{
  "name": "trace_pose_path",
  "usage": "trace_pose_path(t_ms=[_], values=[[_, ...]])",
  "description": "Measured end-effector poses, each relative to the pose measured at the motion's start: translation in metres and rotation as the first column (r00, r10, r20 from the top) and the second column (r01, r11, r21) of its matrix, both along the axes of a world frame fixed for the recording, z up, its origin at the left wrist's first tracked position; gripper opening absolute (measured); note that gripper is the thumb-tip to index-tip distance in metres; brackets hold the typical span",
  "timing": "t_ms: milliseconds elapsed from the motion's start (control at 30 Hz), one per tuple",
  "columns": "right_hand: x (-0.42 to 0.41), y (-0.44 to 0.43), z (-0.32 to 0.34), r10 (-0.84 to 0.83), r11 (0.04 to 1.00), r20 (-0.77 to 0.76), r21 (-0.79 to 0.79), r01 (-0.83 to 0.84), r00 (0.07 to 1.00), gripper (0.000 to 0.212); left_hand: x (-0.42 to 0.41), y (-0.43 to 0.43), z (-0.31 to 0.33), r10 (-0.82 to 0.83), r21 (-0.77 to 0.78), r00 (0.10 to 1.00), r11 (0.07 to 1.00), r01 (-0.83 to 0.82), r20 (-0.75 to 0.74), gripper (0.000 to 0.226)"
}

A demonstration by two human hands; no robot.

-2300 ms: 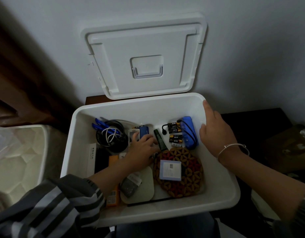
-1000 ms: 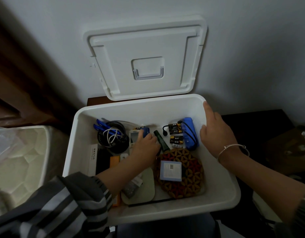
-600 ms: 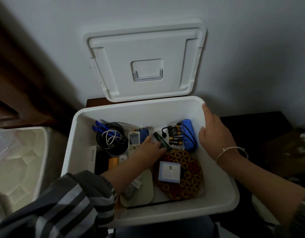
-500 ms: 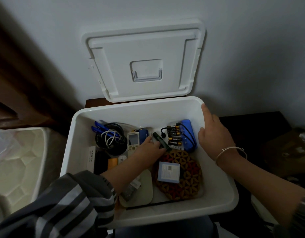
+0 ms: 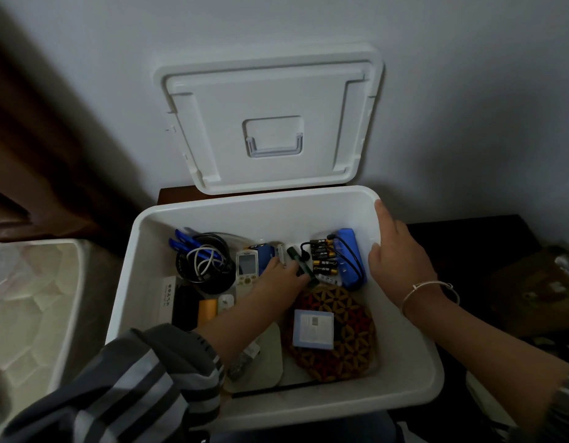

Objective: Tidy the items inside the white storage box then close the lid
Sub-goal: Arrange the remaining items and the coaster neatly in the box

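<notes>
The white storage box [image 5: 213, 215] stands open, its lid [image 5: 270, 91] leaning upright against the wall behind. Inside lie a coil of cables [image 5: 203, 260], a white remote [image 5: 246, 266], batteries [image 5: 323, 260], a blue case [image 5: 350, 257], a patterned round mat [image 5: 350, 321] with a small pale box [image 5: 313, 327] on it, and a cream pad [image 5: 270, 359]. My left hand [image 5: 281, 278] reaches into the middle of the box and holds a dark green stick-shaped item [image 5: 297, 260]. My right hand [image 5: 398, 254] rests on the box's right rim, fingers straight.
A pale quilted bin or mattress [image 5: 30, 308] sits close on the left. Dark wooden furniture [image 5: 37, 155] stands at the far left. A dark surface [image 5: 468, 238] with a brown object [image 5: 539, 282] lies to the right of the box.
My left hand has moved from the remote's side toward the box's back middle and taken hold of the dark green item. My right hand has stayed on the rim.
</notes>
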State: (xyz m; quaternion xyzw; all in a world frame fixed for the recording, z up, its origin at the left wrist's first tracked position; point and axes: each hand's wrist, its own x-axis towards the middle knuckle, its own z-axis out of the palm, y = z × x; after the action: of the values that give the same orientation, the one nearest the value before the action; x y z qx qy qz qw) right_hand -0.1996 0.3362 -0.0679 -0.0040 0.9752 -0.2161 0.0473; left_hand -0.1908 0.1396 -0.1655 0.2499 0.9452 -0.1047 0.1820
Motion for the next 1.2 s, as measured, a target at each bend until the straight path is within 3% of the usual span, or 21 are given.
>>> trace_pose_path(t_ms=[300,600,900,1067,1200], values=[[0.000,0.000,-0.001,-0.005,1.000,0.007,-0.002,0.005,1.000,0.069,0.006,0.027,0.003,0.371,0.155,0.926,0.921,-0.357,-0.075,0.029],[0.000,0.001,-0.002,-0.001,1.000,-0.002,0.006,0.001,1.000,0.068,-0.003,0.033,0.005,0.542,0.248,0.840,0.819,-0.517,-0.036,0.017],[-0.001,0.001,-0.002,0.006,1.000,0.002,0.012,-0.006,1.000,0.068,-0.009,0.029,0.018,0.508,0.223,0.861,0.835,-0.503,0.038,0.019],[0.000,0.001,0.000,-0.005,1.000,0.006,0.029,0.005,1.000,0.068,-0.026,0.043,0.021,0.226,0.307,0.971,0.921,-0.240,0.081,0.027],[0.000,0.000,0.000,0.000,1.000,0.009,0.026,0.000,1.000,0.069,-0.043,0.061,0.008,0.219,0.226,0.944,0.934,-0.276,0.247,0.036]])
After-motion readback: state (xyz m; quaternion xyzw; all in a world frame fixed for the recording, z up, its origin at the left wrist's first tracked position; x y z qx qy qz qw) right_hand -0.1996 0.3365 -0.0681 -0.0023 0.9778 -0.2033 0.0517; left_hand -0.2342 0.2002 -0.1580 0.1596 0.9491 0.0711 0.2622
